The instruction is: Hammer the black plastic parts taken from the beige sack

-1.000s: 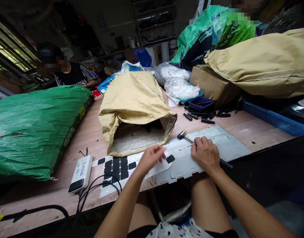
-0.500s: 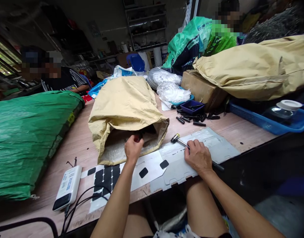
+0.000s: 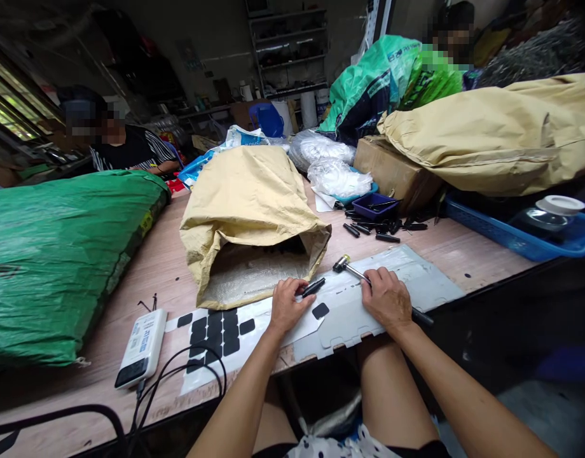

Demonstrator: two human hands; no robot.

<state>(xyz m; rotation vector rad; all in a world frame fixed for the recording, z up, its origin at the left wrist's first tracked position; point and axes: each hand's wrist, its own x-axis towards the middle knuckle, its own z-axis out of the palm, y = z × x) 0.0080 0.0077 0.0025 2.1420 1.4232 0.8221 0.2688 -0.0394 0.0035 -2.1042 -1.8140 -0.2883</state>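
My left hand (image 3: 289,304) is closed on a short black tube-like piece (image 3: 313,287), which points up and to the right. It is just in front of the open mouth of a tan sack (image 3: 249,191). Under that hand lies a white sheet (image 3: 261,315) with black rounded squares (image 3: 320,310) on it. My right hand (image 3: 386,299) is wrapped round a small hammer (image 3: 353,270) with a yellow-tipped metal head and a black grip. The hammer lies low over a grey plastic board (image 3: 421,280); whether it touches the board I cannot tell.
A white power bank (image 3: 142,348) with black cables lies at left, near a big green sack (image 3: 63,267). Several black pieces (image 3: 388,238) lie by a purple tray (image 3: 374,205). A blue tray (image 3: 507,232) holds a jar at right. Two people sit across the table.
My left hand has come out of the tan sack's mouth toward me and to the right, now with a black tube-like piece. My right hand stays on the hammer.
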